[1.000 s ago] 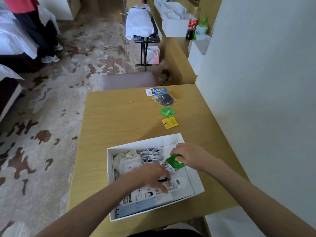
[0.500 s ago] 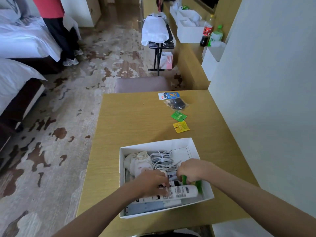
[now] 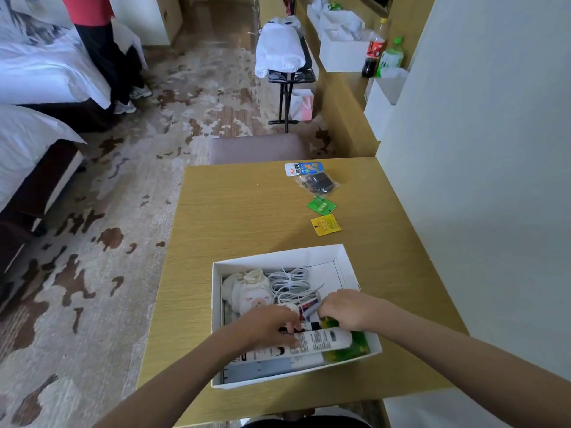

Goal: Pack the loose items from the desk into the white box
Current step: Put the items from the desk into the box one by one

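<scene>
The white box [image 3: 278,257] sits on the near part of the wooden desk [image 3: 241,211]. Inside lie a cream sock [image 3: 247,288], a coiled white cable [image 3: 289,282], a white tube [image 3: 321,341] and a green packet [image 3: 355,342] in the near right corner. My left hand [image 3: 265,325] presses on the tube. My right hand [image 3: 343,307] is inside the box, fingers curled down onto the green packet. Loose on the far desk are a yellow sachet [image 3: 326,224], a green sachet [image 3: 322,205], a clear bag with a dark item [image 3: 318,183] and a blue-white packet [image 3: 303,168].
A wall [image 3: 479,180] borders the desk on the right. A padded stool [image 3: 256,148] stands beyond the desk's far edge. A person [image 3: 102,47] stands by the beds at far left. A folding rack with white cloth [image 3: 282,54] and bottles [image 3: 383,54] are further back.
My right hand carried the green packet from above the box's right edge down into the near right corner. The left hand stayed on the tube. The camera view shifted.
</scene>
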`<move>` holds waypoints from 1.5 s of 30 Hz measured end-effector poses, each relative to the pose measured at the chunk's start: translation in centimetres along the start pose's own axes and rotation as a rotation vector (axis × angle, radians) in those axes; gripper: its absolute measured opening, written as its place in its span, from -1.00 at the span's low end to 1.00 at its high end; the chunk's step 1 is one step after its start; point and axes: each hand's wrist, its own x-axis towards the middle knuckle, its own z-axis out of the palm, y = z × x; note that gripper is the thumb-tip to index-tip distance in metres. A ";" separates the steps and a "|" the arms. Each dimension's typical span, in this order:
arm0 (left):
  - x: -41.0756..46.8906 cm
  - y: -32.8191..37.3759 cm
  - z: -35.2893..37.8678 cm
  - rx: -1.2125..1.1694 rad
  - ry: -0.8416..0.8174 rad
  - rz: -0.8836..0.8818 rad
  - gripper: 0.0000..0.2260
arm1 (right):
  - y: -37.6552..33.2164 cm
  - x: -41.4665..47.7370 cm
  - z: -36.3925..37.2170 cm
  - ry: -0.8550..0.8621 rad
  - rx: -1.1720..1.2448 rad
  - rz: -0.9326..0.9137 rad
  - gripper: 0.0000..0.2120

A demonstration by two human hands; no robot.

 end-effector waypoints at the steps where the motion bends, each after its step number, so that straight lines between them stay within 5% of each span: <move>1: 0.0 0.0 -0.1 -0.007 0.012 -0.009 -0.71 | 0.2 -0.2 -0.3 0.014 -0.044 -0.017 -0.91; 4: 0.2 0.2 -0.6 -0.038 0.096 -0.031 -0.75 | 1.6 -1.1 -1.8 0.194 -0.103 -0.061 -0.80; 11: 2.6 1.6 -3.6 -0.191 0.404 -0.149 -0.79 | 7.1 -3.2 -4.2 0.698 0.286 0.010 -0.81; 16: 5.4 2.6 -6.3 -0.305 0.585 -0.200 -0.82 | 11.3 -1.6 -3.8 0.811 0.700 0.167 -0.87; 20: 8.0 2.1 -8.5 -0.345 0.742 -0.241 -0.85 | 13.9 1.7 -3.8 0.781 0.812 0.294 -0.84; 29: 15.7 -4.2 -11.3 -0.433 0.559 -0.336 -0.84 | 19.2 9.7 -4.4 0.314 0.177 0.266 -0.42; 32: 18.5 -6.6 -11.4 -0.389 0.466 -0.364 -0.83 | 20.0 12.2 -4.4 0.249 0.127 0.253 -0.54; 37: 24.0 -9.4 -11.3 -0.294 0.339 -0.308 -0.76 | 20.6 12.4 -2.2 0.274 0.280 0.278 -0.67; 45: 31.6 -10.5 -9.7 0.298 0.108 -0.110 -0.45 | 21.5 8.5 1.3 0.323 0.550 0.516 -0.62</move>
